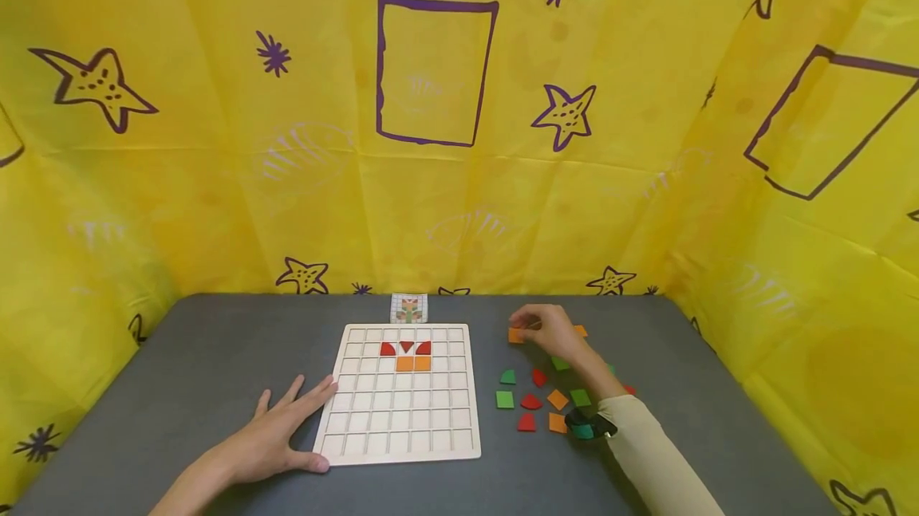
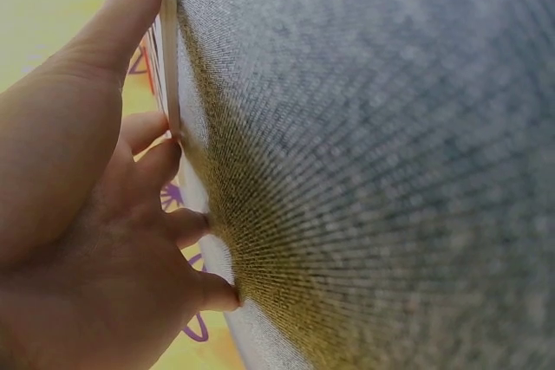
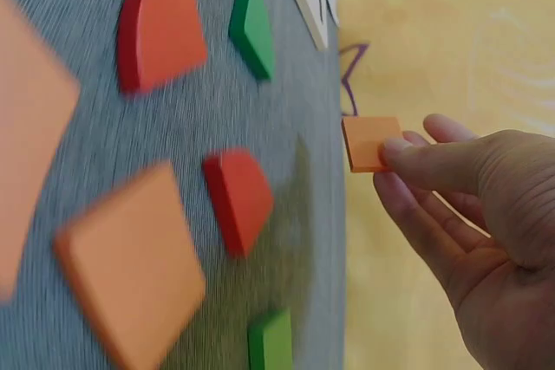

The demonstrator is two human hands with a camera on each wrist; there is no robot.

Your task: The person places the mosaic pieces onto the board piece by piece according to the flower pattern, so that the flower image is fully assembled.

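Between thumb and fingers my right hand [image 1: 549, 332] pinches an orange square tile [image 1: 515, 335], held above the cloth to the right of the board; the right wrist view shows the tile [image 3: 368, 143] at the tips of the hand [image 3: 494, 205]. My left hand [image 1: 269, 440] lies spread at the left edge of the wooden grid board [image 1: 402, 456], thumb and fingertips against it. On the board are a red quarter piece [image 1: 388, 349], a red triangle [image 1: 407, 346], another red piece [image 1: 424, 348] and, below them, two orange squares [image 1: 405, 364]. In the left wrist view the hand [image 2: 104, 205] touches the board's edge [image 2: 169, 49].
Several loose red, green and orange pieces, among them a green square [image 1: 505, 399] and a red quarter [image 1: 526, 423], lie right of the board, some beneath my right forearm. A small pattern card [image 1: 409, 309] lies behind the board. Yellow patterned cloth [image 1: 431, 221] surrounds the grey table.
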